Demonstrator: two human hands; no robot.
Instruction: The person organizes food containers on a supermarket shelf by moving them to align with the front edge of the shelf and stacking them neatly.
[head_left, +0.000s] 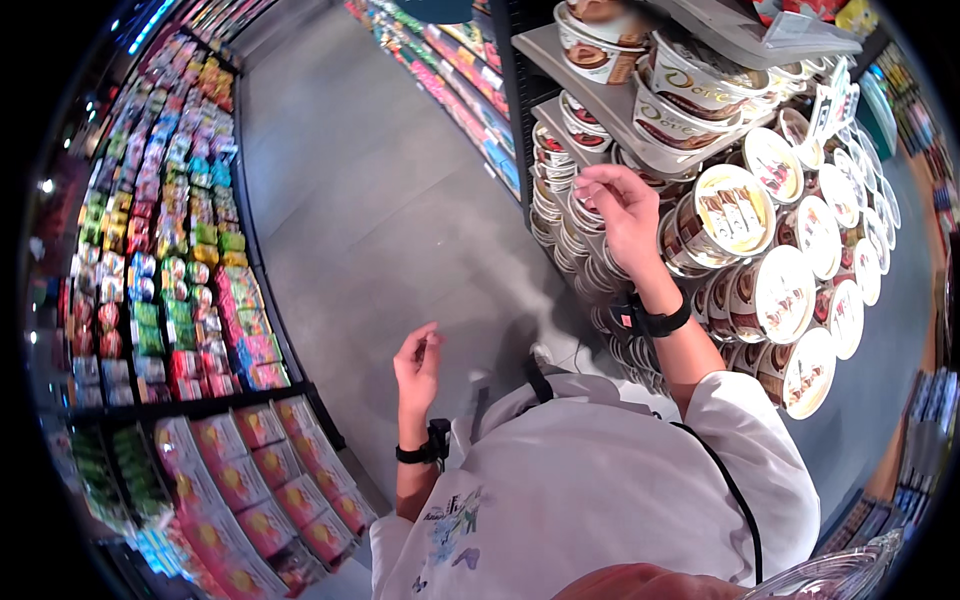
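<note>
My right hand (621, 214) hangs beside a stacked display of Dove chocolate tubs, its fingers loosely curled and nothing seen in it. Next to it, a round tub (733, 210) with pictured bars on its lid lies on its side. Whether the hand touches any tub I cannot tell. My left hand (417, 364) is over the grey floor (360, 217), fingers bent and slightly apart, with no object visible in it. Each wrist wears a black strap. More white-and-brown Dove bowls (694, 86) stand on a display shelf (615, 105) above the right hand.
Packed racks of colourful snack bags (172, 247) line the left side. Pink boxes (262, 480) fill a lower display at bottom left. Another product shelf (465, 82) runs along the far aisle. A small sign (831, 105) rises among the tubs. More shelving (919, 450) is at the right edge.
</note>
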